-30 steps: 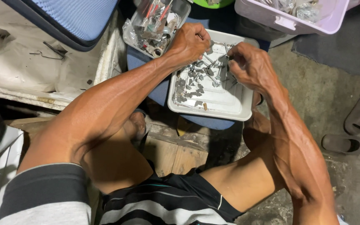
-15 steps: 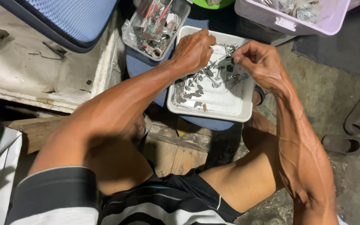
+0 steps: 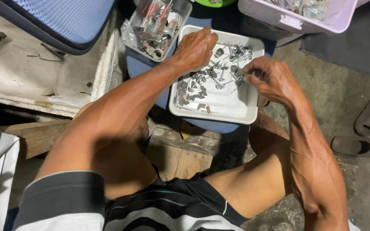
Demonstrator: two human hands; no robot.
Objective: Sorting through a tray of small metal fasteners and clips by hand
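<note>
A white square tray (image 3: 235, 112) sits on a blue stool top and holds several small metal screws and nails (image 3: 213, 77). My left hand (image 3: 195, 48) rests knuckles-up over the tray's upper left part, fingers curled down among the screws; what it grips is hidden. My right hand (image 3: 268, 79) hovers over the tray's right side, thumb and fingers pinched on a thin metal screw (image 3: 239, 78).
A clear plastic container (image 3: 156, 26) of mixed hardware stands left of the tray. A lilac plastic bin (image 3: 298, 17) is at the top right, a blue case (image 3: 61, 21) at the top left. Two dark slippers (image 3: 362, 130) lie on the concrete floor at the right.
My right hand has lifted off the pile and drawn to the tray's right side, pinching a screw. My left hand has shifted slightly toward the tray's top-left corner.
</note>
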